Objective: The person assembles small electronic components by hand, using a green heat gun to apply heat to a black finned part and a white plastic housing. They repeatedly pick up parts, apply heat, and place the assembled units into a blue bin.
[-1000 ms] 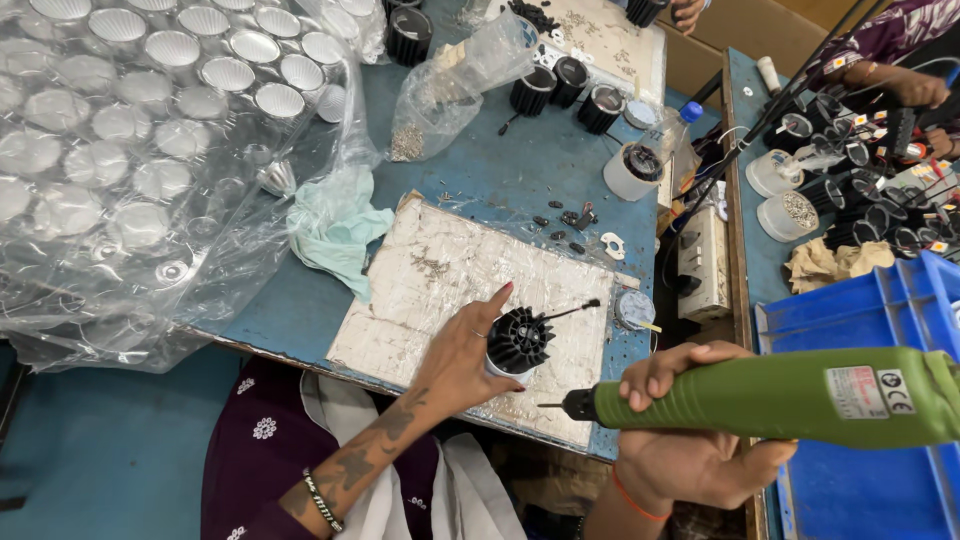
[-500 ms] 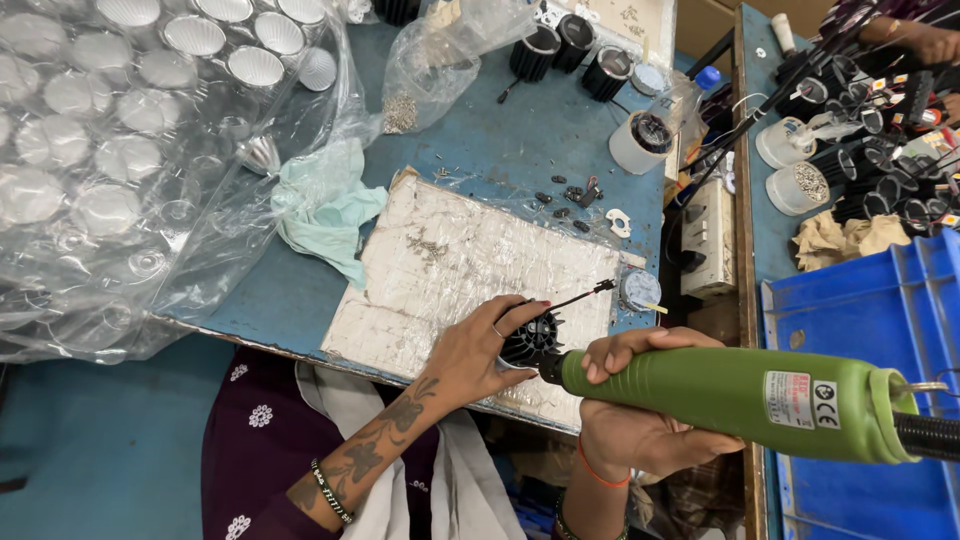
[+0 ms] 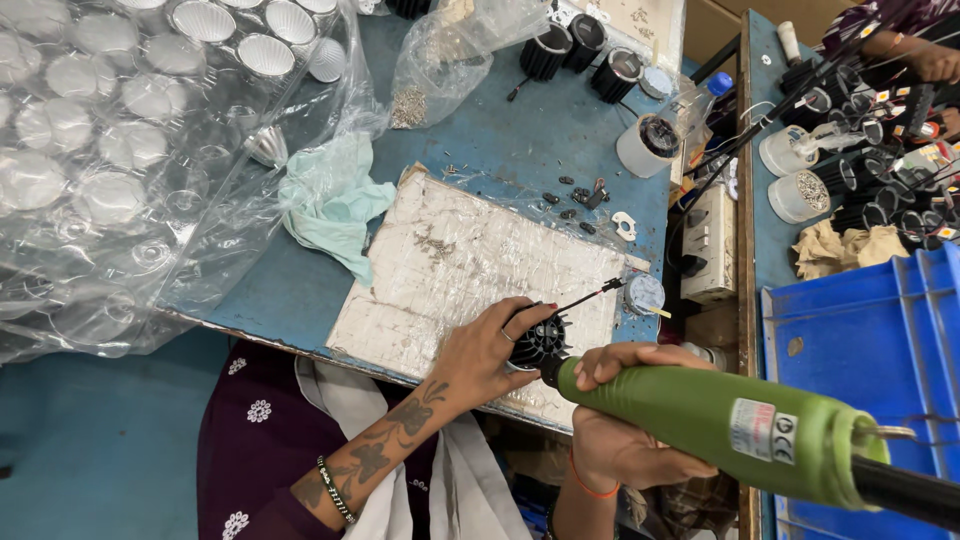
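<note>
- The left hand (image 3: 487, 352) pinches a black finned lamp housing (image 3: 541, 342) between thumb and fingers, pressing it down on the worn white work mat (image 3: 455, 270).
- The right hand (image 3: 622, 412) is wrapped tight around the front of a green electric screwdriver (image 3: 715, 420), whose tip meets the housing from the right.
- A thin black wire (image 3: 588, 296) runs up and to the right from the housing toward a small round part (image 3: 643, 293) that lies at the mat's edge, just beyond the grip.
- The mat lies on a blue workbench (image 3: 500, 150); the housing sits at the mat's near right corner, close to the person's body.
- Further from the grip, past the mat's far edge, small dark screws (image 3: 563, 200) and a white ring-shaped piece (image 3: 624, 225) lie scattered on the bench.
- To the left of the mat lies a crumpled pale green cloth (image 3: 330, 200), and beyond it a large clear plastic bag of shiny reflector cups (image 3: 120, 160).
- At the far side of the bench stand more black housings (image 3: 570, 45), a white cup-shaped part (image 3: 645, 145) and a smaller clear bag (image 3: 450, 60).
- To the right of the grip a white socket strip (image 3: 710, 245) hangs at the bench edge, with a blue plastic crate (image 3: 860, 340) behind the screwdriver.
- In the far right corner another person's hand (image 3: 935, 62) is at a second bench crowded with lamp parts (image 3: 870, 150).
</note>
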